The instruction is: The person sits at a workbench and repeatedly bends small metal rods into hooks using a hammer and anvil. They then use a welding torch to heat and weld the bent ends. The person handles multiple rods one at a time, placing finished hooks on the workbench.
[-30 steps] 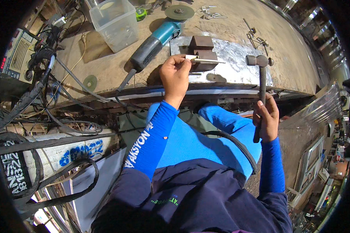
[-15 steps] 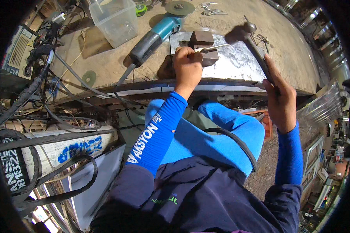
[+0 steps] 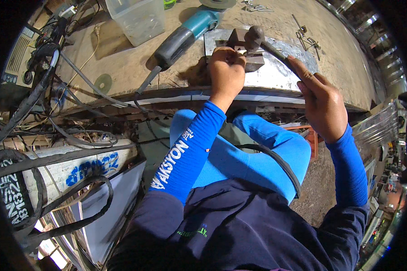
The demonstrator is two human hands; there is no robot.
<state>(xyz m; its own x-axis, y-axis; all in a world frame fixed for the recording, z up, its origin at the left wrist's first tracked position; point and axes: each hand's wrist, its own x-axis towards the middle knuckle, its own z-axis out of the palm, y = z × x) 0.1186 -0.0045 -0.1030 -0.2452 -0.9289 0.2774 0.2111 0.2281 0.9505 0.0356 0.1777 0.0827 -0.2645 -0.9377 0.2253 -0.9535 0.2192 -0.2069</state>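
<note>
My right hand (image 3: 323, 101) is wrapped round the handle of a hammer (image 3: 276, 54), its index finger stretched along the shaft. The rounded hammer head (image 3: 254, 38) is over the brown metal blocks (image 3: 255, 64), hiding part of them; I cannot tell whether it touches. My left hand (image 3: 228, 70) is closed in a pinch beside the blocks, on a thin metal rod (image 3: 272, 51) that lies across them. Its fingertips and the held end are partly hidden. Under the blocks is a shiny metal plate (image 3: 280, 74) with dark marks, on the wooden workbench (image 3: 343, 67).
A teal and black angle grinder (image 3: 185, 38) lies left of the plate, its cable hanging over the bench edge. Behind it stands a clear plastic bin (image 3: 138, 22). A thin disc (image 3: 103, 83) and small metal parts (image 3: 307, 40) lie about. Cables and a white cylinder (image 3: 90, 169) are at left.
The hammer head has swung left and down from the right of the blocks to over them. My left hand keeps its pinch on the rod. The whole view has shifted slightly.
</note>
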